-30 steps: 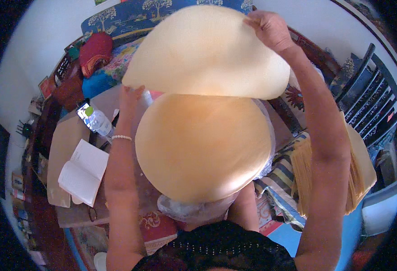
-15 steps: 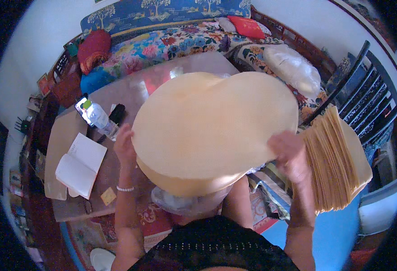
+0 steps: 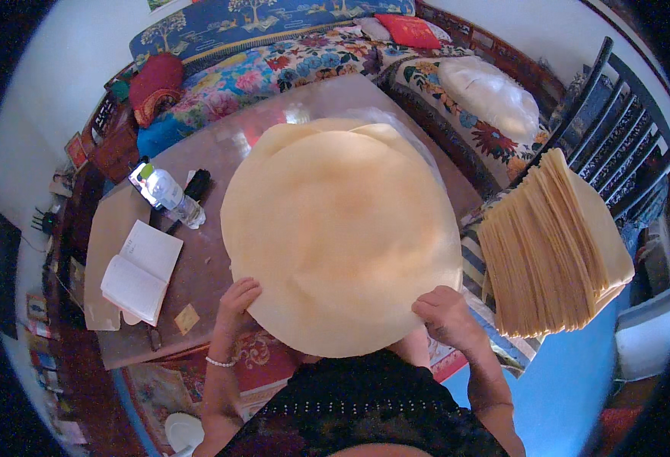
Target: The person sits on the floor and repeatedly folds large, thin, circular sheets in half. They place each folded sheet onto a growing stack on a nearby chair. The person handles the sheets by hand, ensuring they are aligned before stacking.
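A large round cream sheet (image 3: 342, 236), thin and slightly wavy, spreads in front of me. Beneath its far edge show more pale sheets of the same kind. At its near left rim my left hand (image 3: 237, 303) is closed on the edge, fingertips on top. My right hand (image 3: 448, 314) pinches the near right rim between thumb and fingers. The sheet hides most of what lies under it. To the right of my right hand, a thick stack of similar sheets (image 3: 552, 255), their layered edges facing me, rests on a striped cloth (image 3: 476, 266).
On the table (image 3: 213, 145) at left are an open notebook (image 3: 143, 270), a water bottle (image 3: 173, 199), a lit phone (image 3: 143, 183) and a small square piece (image 3: 186, 318). A black chair back (image 3: 617, 129) rises behind the stack. A floral couch (image 3: 274, 68) and plastic-wrapped bundle (image 3: 491, 95) lie beyond.
The top sheet, bent and lifted before, now lies flatter and nearer me. Both hands have moved down to its near rim, the right one also leftward.
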`<control>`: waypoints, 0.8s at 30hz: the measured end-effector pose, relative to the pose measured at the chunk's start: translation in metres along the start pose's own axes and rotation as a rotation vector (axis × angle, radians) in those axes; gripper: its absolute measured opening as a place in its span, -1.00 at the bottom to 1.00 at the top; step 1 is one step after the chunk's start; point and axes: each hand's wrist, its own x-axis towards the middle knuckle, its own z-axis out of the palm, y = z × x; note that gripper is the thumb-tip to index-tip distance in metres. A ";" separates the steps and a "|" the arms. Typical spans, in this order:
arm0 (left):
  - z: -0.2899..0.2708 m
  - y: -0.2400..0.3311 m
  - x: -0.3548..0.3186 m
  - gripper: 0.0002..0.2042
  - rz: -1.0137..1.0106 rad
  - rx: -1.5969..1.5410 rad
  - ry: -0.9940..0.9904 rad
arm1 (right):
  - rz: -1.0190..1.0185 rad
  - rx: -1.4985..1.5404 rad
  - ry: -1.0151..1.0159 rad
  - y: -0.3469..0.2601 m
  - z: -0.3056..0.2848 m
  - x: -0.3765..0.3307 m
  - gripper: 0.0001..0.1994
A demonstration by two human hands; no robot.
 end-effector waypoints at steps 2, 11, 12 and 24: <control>-0.004 0.000 -0.006 -0.78 -0.078 -0.122 0.006 | -0.008 -0.030 -0.059 -0.002 -0.017 0.001 -0.82; -0.014 0.006 -0.002 -0.86 -0.538 -0.290 0.205 | -0.108 -0.374 0.067 0.033 -0.052 0.140 -0.88; -0.008 0.004 0.003 -0.84 -0.618 -0.352 0.219 | -0.080 -0.398 0.052 0.046 -0.044 0.163 -0.88; 0.018 -0.018 -0.004 -0.82 -0.909 -0.265 0.496 | -0.046 -0.553 -0.040 0.132 0.142 0.340 -0.88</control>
